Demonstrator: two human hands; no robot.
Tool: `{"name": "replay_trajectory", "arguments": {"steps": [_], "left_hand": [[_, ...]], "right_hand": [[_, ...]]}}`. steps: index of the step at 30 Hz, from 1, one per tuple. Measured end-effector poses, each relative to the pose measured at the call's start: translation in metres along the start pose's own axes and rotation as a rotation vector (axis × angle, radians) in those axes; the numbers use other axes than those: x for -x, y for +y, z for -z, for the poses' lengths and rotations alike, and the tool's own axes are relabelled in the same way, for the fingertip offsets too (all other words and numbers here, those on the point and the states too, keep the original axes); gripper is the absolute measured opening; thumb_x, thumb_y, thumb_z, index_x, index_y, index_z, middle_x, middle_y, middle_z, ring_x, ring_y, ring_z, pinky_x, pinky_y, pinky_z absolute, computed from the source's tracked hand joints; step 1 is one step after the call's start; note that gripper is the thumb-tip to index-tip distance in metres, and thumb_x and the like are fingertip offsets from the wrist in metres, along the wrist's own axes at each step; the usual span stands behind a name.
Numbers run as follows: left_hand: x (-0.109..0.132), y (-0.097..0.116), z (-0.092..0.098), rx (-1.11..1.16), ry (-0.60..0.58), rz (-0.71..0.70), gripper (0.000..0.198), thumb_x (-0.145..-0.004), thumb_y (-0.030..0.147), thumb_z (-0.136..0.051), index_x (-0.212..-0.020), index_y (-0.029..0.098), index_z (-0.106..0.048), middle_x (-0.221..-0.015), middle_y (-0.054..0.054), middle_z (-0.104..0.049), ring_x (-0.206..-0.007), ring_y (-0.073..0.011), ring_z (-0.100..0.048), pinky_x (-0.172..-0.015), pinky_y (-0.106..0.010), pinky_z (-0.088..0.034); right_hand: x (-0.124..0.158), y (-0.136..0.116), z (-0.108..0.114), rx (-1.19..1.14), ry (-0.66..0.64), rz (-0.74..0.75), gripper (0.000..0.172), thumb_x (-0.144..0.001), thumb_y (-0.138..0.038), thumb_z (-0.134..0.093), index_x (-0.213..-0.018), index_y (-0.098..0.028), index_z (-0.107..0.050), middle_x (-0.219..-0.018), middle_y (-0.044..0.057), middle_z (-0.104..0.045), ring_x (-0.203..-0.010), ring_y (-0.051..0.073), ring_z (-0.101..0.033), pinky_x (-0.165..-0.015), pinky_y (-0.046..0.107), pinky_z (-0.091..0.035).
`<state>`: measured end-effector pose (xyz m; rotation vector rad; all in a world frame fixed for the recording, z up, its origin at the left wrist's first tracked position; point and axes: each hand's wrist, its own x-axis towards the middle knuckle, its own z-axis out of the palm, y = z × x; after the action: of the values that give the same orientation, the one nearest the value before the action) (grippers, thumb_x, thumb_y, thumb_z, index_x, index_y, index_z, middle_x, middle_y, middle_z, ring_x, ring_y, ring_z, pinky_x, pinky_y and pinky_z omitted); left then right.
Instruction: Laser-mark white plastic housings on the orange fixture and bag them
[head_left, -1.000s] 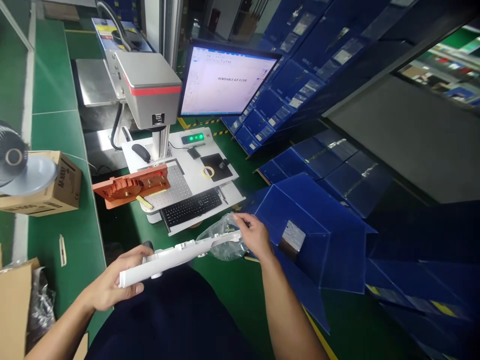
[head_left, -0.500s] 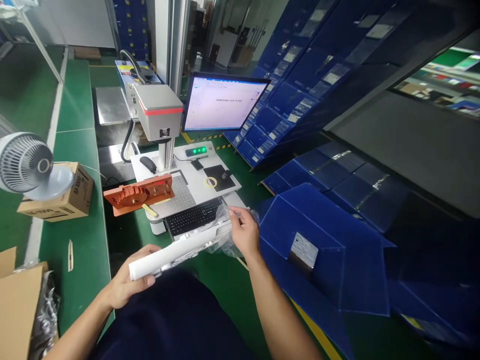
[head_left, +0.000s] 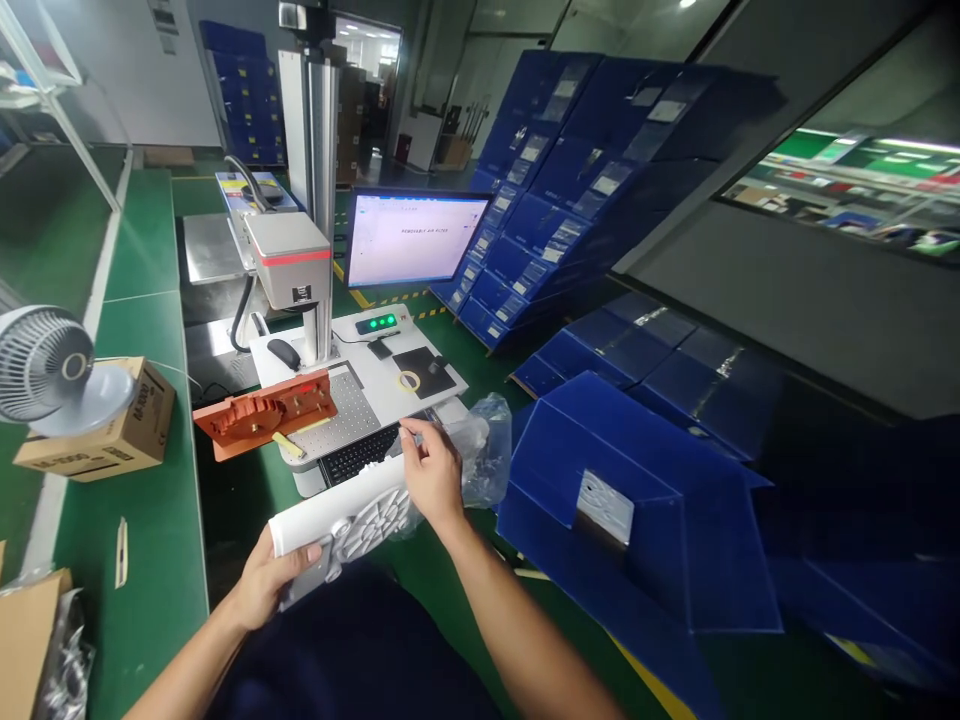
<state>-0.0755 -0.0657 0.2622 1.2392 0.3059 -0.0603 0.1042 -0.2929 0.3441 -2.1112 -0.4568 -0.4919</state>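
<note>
A white moulded plastic part (head_left: 341, 510) with a round ribbed grille on its underside is held in front of my body. My left hand (head_left: 262, 580) grips its near left end, thumb on the lower face. At the far right end my right hand (head_left: 431, 470) is closed on the part, fingers over its top edge. A clear plastic bag (head_left: 487, 450) hangs crumpled beyond the right hand, around or beside that end; which, I cannot tell. Behind the part lies a black keyboard (head_left: 356, 457), partly covered by it.
An orange fixture (head_left: 262, 412) stands on the perforated plate below the marking machine head (head_left: 289, 260). A monitor (head_left: 416, 240) is behind. At left are a fan (head_left: 45, 365) on a carton (head_left: 112, 440) and a knife (head_left: 121, 553). An open blue box (head_left: 637, 520) stands right.
The white part has rolled so its ribbed grille shows. My right hand has moved left and the bag now trails out to its right. The view has tilted upward.
</note>
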Motion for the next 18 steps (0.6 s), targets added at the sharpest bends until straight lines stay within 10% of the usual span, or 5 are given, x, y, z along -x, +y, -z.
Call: {"name": "replay_trajectory", "arguments": {"steps": [18], "left_hand": [[-0.04,0.047,-0.085,-0.024,0.024,-0.239,0.044,-0.077,0.049,-0.089,-0.105,0.014,-0.087,-0.102,-0.011,-0.087,-0.103,-0.0381,-0.078,-0.092,-0.044,-0.066]], "right_hand": [[0.0,-0.125,-0.004,-0.321,-0.095,0.264,0.019,-0.11,-0.023,-0.061,-0.12,-0.024,-0.077,-0.109,0.005,-0.078,-0.102,0.019,-0.075,-0.092,0.029,-0.061]]}}
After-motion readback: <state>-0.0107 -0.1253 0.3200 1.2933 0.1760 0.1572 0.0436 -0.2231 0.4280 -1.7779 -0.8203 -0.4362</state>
